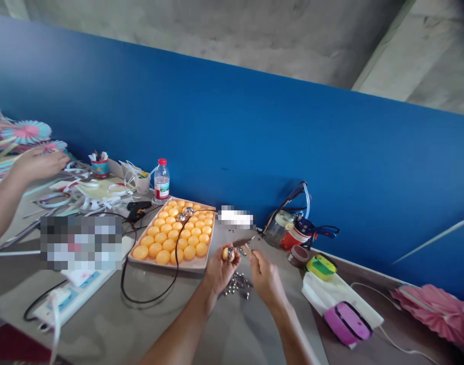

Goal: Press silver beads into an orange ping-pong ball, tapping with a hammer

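Note:
My left hand [221, 269] is closed around a small orange ball [227, 254] whose surface is partly covered with shiny silver pieces. Just to the right, my right hand [265, 276] pinches a slim pointed tool [244, 242]; its exact kind is unclear at this size. The tool lies close to the ball, and I cannot tell whether they touch. Loose silver beads [237, 284] are scattered on the grey table [239, 334] beneath and between my hands. Left of them stands a shallow tray [207, 257] of orange balls [166, 238], with silver-covered balls [188, 211] on top.
A black cable [148, 302] loops over the tray. Behind it stands a red-capped bottle [162, 182], near a glue gun [138, 209]. A power strip [79, 291] lies left; jars [283, 228] and a purple case [348, 323] sit right. Another person's hand [41, 165] works far left.

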